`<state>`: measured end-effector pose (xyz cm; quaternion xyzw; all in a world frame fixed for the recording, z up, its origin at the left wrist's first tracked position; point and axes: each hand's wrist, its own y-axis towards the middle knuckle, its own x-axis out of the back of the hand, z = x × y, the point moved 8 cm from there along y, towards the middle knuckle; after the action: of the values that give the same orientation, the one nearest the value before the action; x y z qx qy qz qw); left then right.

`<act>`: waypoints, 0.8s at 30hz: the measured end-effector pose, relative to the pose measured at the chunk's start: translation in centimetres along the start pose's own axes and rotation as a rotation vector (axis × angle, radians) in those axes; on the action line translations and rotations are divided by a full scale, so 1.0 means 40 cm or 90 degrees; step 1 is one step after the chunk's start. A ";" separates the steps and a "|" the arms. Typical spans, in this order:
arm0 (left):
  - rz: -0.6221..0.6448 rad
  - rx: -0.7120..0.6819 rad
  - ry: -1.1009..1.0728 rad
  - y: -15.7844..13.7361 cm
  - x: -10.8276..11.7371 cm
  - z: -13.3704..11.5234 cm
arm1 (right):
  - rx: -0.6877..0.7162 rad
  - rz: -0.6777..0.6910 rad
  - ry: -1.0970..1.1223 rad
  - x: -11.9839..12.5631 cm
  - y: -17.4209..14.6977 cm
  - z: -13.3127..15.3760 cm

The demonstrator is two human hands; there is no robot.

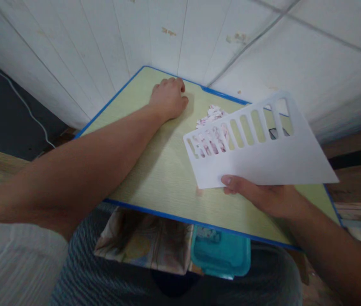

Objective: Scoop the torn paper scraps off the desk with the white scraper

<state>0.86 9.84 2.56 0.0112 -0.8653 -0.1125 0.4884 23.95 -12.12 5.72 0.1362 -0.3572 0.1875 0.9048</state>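
Observation:
My right hand grips the lower edge of a white sheet with a row of rounded slots, thumb on the near face. The sheet is held tilted above the table. Through its left slots shows part of a pile of small white and pinkish pieces, lying behind it. My left hand rests on the far left part of the tabletop, beside the pile and apart from it. Its fingers are curled in, and whatever lies under them, if anything, is hidden.
A teal lidded plastic box and a patterned cloth or bag sit under the table's near edge, above my lap. A white panelled wall borders the table's far side, with a grey cable running down it. A dark object shows through the right slots.

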 end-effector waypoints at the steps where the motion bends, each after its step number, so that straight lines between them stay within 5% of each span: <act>1: 0.011 0.003 0.006 -0.002 -0.002 -0.002 | 0.002 -0.007 0.008 0.000 -0.003 -0.001; 8: -0.008 -0.001 0.042 -0.010 -0.005 -0.011 | -0.108 -0.229 0.083 0.110 0.036 -0.050; 14: -0.012 -0.019 0.073 -0.012 -0.007 -0.015 | -0.134 -0.124 -0.024 0.038 0.124 -0.025; 24: -0.029 -0.033 0.064 -0.014 -0.006 -0.023 | -0.125 -0.121 -0.055 -0.001 0.179 -0.035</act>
<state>1.70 9.17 2.69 0.0242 -0.8361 -0.1453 0.5284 21.62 -5.20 5.49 0.0882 -0.3976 0.0591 0.9114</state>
